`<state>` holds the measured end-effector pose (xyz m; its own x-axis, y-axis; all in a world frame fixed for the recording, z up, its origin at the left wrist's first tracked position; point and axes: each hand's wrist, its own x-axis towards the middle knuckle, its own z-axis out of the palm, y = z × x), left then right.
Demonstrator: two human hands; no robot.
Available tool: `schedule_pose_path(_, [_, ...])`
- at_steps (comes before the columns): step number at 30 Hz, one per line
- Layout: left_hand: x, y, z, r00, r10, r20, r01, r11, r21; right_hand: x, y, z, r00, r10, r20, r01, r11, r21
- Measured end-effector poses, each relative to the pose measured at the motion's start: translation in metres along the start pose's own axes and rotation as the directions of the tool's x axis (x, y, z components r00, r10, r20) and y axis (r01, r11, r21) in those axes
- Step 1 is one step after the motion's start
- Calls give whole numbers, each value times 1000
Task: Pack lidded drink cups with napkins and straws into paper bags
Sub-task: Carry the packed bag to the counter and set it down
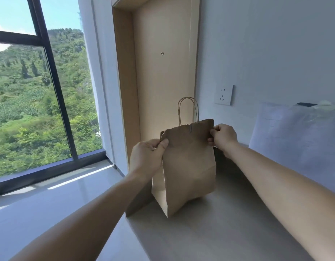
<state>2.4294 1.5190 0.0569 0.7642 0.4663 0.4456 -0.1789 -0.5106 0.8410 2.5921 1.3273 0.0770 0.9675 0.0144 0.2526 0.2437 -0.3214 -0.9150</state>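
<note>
A brown paper bag with twisted paper handles stands upright on the light wooden table, near its far left corner. Its top is folded flat and a small metal clip sits at the middle of the upper edge. My left hand pinches the bag's upper left corner. My right hand pinches the upper right corner. The bag's contents are hidden; no cups, napkins or straws show.
A translucent plastic bag with something dark inside lies at the right against the wall. A wall socket is above the table. The table's left edge drops to a pale floor, with a wooden door behind and a large window at left.
</note>
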Motion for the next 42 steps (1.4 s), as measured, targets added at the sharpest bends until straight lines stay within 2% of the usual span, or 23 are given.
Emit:
schedule_pose_path(9, [58,-50,51,984,109,141,-120,990,69,74,28,29,995,44,-95,-56,990,-128])
schedule_pose_path(16, [77,-45,72,940,289,181,-292,956,-8,98,48,32,988,46,-145,-66,988,-137])
schedule_pose_path(25, [87,-59,82,885,425,192,-447,890,89,103,61,28,970,44,-238,-60,996,-64])
schedule_pose_path(29, [84,-61,83,891,407,203,-432,896,101,99,67,27,965,64,-253,-72,997,-22])
schedule_pose_path(34, [84,-56,82,931,226,288,-275,951,142,86,67,22,962,90,-256,-94,996,-3])
schedule_pose_path(36, [85,-47,82,930,192,313,-218,974,52,79,65,18,966,84,-243,-96,994,-41])
schedule_pose_path(38, [86,-39,83,916,229,330,-250,968,22,70,60,13,973,59,-222,-92,986,-139])
schedule_pose_path(40, [88,-36,86,901,288,325,-330,940,82,57,55,5,984,45,-174,-87,967,-241])
schedule_pose_path(42, [91,-31,88,889,382,252,-432,882,188,43,49,-6,992,26,-125,-73,919,-389])
